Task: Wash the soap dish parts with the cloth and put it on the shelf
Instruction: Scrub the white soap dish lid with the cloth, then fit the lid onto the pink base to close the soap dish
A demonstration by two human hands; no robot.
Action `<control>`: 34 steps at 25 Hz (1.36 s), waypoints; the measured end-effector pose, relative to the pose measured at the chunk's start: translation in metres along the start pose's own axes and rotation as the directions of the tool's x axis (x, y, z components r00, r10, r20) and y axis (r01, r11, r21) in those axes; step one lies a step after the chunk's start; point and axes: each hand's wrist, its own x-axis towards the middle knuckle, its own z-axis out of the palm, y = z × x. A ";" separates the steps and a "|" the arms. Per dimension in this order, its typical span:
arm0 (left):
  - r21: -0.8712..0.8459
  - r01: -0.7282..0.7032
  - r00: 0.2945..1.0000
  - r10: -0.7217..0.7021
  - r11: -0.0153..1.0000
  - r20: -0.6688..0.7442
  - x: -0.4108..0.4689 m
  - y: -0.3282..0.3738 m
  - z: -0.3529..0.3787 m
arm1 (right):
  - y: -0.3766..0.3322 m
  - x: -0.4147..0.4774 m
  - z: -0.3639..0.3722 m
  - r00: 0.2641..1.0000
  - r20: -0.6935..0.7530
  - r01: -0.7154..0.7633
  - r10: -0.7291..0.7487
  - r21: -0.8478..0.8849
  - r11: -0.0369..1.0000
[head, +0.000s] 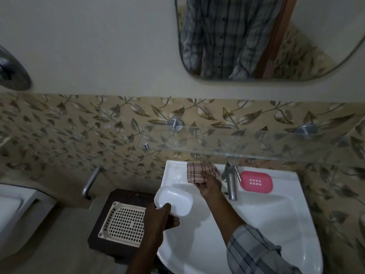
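**Dish in one hand, cloth under the other**

The white ceramic sink [266, 218] fills the corner, glossy and smooth. Above its back edge runs the clear glass shelf [256, 144], a long strip on two metal pegs, with nothing on it that I can make out. A steel tap [230, 182] stands at the middle of the back ledge.

The hands are apart. The left hand [160, 219] grips the white soap dish base [173, 200] by its near edge. The base is a smooth plastic oval with rounded corners, held over the sink's left rim with its long axis running roughly left to right. The right hand [210, 187] reaches across to the checked cloth [198, 171], a soft folded square on the ledge left of the tap. Its fingers lie over the cloth's near corner, and I cannot tell whether they have pinched it.

The cloth lies just beyond the dish and to its right, so bringing the two together looks like a short pull back toward the left hand.

The pink slotted insert [256, 182] lies flat on the ledge right of the tap, untouched, on the right hand's side.
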 end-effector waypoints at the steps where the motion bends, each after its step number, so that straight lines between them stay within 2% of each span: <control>1: -0.005 0.008 1.000 -0.008 1.000 0.000 -0.003 -0.004 -0.003 | 0.001 0.010 0.005 1.000 0.014 0.015 -0.015 -0.013 1.000; 4: -0.008 0.042 0.999 -0.042 0.999 0.008 -0.009 -0.019 -0.008 | 0.003 0.030 0.009 0.984 -0.091 0.126 -0.154 -0.258 0.958; 7: -0.024 0.083 0.997 -0.083 0.996 0.013 -0.006 -0.028 -0.007 | 0.005 0.027 0.001 0.948 -0.079 0.207 -0.310 -0.585 0.784; 9: -0.047 0.123 0.992 -0.122 0.991 0.015 -0.005 -0.028 -0.002 | 0.007 0.010 -0.008 0.924 -0.011 0.241 -0.382 -0.760 0.604; 10: -0.060 0.128 0.992 -0.126 0.990 0.024 -0.004 -0.027 0.002 | 0.008 0.003 -0.014 0.902 0.044 0.265 -0.429 -0.841 0.472; 11: -0.063 0.132 0.991 -0.130 0.989 0.036 -0.003 -0.026 0.007 | 0.009 -0.005 -0.021 0.887 0.114 0.289 -0.447 -0.893 0.346; 12: -0.059 0.125 0.991 -0.122 0.990 0.052 -0.002 -0.023 0.012 | 0.008 -0.017 -0.027 0.894 0.189 0.317 -0.407 -0.907 0.276; 13: -0.051 0.111 0.992 -0.108 0.992 0.065 -0.002 -0.021 0.018 | 0.010 -0.027 -0.035 0.911 0.249 0.351 -0.328 -0.887 0.300; 14: -0.040 0.082 0.994 -0.079 0.996 0.082 -0.003 -0.018 0.025 | 0.012 -0.037 -0.044 0.926 0.286 0.365 -0.247 -0.843 0.394; 15: -0.015 0.050 0.994 -0.048 0.999 0.094 -0.005 -0.016 0.032 | 0.013 -0.048 -0.053 0.929 0.300 0.367 -0.218 -0.823 0.432; 17: -0.001 -0.042 0.984 0.041 0.999 0.171 -0.010 -0.012 0.047 | 0.013 -0.061 -0.069 0.910 0.329 0.412 -0.251 -0.781 0.469; 18: -0.065 -0.042 0.969 0.056 0.997 0.242 -0.014 -0.010 0.055 | 0.010 -0.070 -0.072 0.909 0.319 0.415 -0.268 -0.743 0.525; 19: -0.153 0.020 0.950 0.030 0.988 0.312 -0.017 -0.008 0.063 | 0.005 -0.080 -0.074 0.906 0.314 0.422 -0.283 -0.720 0.552; 21: -0.253 0.107 0.920 0.001 0.962 0.393 -0.020 -0.002 0.079 | -0.010 -0.095 -0.074 0.895 0.321 0.444 -0.310 -0.720 0.534; 22: -0.268 0.105 0.920 0.009 0.958 0.393 -0.020 0.000 0.086 | -0.016 -0.092 -0.078 0.905 0.313 0.423 -0.287 -0.717 0.554; 23: -0.296 0.098 0.929 0.019 0.950 0.369 -0.018 0.002 0.091 | -0.024 -0.088 -0.083 0.924 0.275 0.381 -0.264 -0.716 0.585; 25: -0.358 0.117 0.952 -0.002 0.927 0.306 -0.009 0.001 0.095 | -0.042 -0.069 -0.104 0.945 0.088 0.270 -0.315 -0.754 0.599; 27: -0.388 0.129 0.955 -0.008 0.913 0.297 0.000 -0.001 0.092 | -0.058 -0.043 -0.131 0.903 -0.096 0.188 -0.419 -0.787 0.587; 29: -0.383 0.133 0.952 -0.010 0.914 0.307 0.003 -0.005 0.086 | -0.072 -0.019 -0.149 0.902 -0.231 0.146 -0.364 -0.632 0.761; 31: -0.376 0.141 0.948 -0.016 0.916 0.317 0.002 -0.012 0.080 | -0.084 0.000 -0.153 0.924 -0.293 0.109 -0.248 -0.420 0.901; 34: -0.343 0.145 0.942 -0.023 0.928 0.335 -0.004 -0.021 0.075 | -0.092 0.023 -0.147 0.916 -0.317 0.135 -0.247 -0.336 0.932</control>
